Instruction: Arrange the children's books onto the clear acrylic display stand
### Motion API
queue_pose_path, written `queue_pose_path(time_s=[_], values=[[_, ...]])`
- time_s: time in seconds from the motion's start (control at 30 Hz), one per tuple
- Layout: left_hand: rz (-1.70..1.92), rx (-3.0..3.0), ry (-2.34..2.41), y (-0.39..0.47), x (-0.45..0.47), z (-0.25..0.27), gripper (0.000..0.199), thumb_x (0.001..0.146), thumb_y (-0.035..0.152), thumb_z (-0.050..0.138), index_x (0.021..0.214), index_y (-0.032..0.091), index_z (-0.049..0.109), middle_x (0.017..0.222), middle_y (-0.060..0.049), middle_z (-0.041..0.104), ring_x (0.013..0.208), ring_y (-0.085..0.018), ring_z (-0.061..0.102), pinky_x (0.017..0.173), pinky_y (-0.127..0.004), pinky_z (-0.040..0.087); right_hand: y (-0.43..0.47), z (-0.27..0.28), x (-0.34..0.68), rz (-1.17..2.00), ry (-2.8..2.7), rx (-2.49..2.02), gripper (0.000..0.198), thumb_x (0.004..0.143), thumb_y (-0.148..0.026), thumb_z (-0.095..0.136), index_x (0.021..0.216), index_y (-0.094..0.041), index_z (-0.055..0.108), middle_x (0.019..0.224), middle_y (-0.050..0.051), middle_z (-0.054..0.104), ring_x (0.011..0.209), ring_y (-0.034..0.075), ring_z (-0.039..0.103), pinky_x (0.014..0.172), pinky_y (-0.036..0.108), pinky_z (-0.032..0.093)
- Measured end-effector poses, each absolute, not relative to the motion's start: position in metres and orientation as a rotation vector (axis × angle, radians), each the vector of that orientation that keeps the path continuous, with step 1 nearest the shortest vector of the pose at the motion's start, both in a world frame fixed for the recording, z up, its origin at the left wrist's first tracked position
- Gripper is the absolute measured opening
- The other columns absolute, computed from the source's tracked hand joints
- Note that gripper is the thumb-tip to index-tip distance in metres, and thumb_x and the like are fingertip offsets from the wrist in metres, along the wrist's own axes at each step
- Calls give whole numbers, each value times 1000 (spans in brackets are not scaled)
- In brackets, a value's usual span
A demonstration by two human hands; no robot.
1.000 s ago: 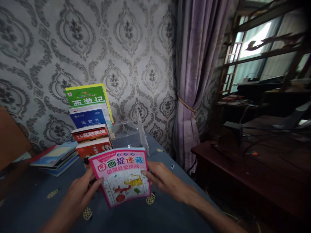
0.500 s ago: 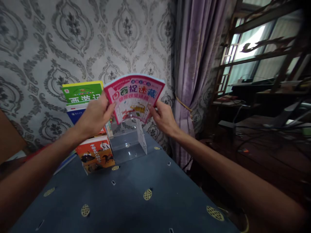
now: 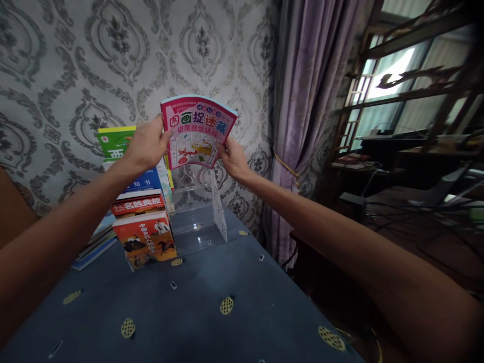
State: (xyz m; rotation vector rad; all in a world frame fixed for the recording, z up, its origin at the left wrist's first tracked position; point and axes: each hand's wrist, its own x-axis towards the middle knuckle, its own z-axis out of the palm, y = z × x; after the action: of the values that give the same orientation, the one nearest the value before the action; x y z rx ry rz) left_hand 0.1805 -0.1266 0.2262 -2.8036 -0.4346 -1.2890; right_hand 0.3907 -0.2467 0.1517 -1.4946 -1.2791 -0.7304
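Note:
A pink picture book [image 3: 194, 132] is held up, slightly bowed, between both hands. My left hand [image 3: 146, 143] grips its left edge, thumb on the cover. At its lower right edge, my right hand [image 3: 233, 159] pinches it. Below the book stands a clear plastic tiered rack [image 3: 196, 219]. The rack's left side carries a green book [image 3: 113, 143], a blue book [image 3: 141, 181], a red book [image 3: 139, 202] and an orange book [image 3: 145, 239] in stepped rows. My left hand and forearm cover part of the green and blue books.
The rack stands on a table with a dark blue cloth [image 3: 181, 322] patterned with pineapples. More books [image 3: 96, 247] lie flat left of the rack. Patterned wallpaper [image 3: 121, 60] is behind, with a purple curtain [image 3: 298, 101] to the right. Further right are wooden shelves [image 3: 408, 96].
Both hands have lifted the pink book higher and a little to the left, tilting it. More of the blue and red books now shows beneath my left hand.

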Motion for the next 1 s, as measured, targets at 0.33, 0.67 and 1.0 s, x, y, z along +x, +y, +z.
queue_pose_path(time_s=[0.33,0.67,1.0], values=[[-1287,-2821,-500,-112,186,211,25,96,26,45,113,16,61,88,-7,75,83,-25,75,88,-37,55,-234,143,402,-674,-1299,-1525,24,93,-29,41,109,-23,58,108,11,71,102,31,66,95,53,53],[-1248,-2773,-599,-106,183,220,28,93,27,47,111,15,63,100,-11,76,99,-29,72,94,-39,53,-220,153,408,-698,-1321,-1508,22,92,-29,42,108,-24,57,108,9,71,101,29,64,95,49,53],[-1202,-2784,-667,-97,192,221,28,88,27,50,103,16,70,90,-13,78,92,-30,73,86,-41,55,-220,157,411,-657,-1346,-1614,23,91,-28,43,105,-21,60,107,12,71,104,31,64,96,49,51]])
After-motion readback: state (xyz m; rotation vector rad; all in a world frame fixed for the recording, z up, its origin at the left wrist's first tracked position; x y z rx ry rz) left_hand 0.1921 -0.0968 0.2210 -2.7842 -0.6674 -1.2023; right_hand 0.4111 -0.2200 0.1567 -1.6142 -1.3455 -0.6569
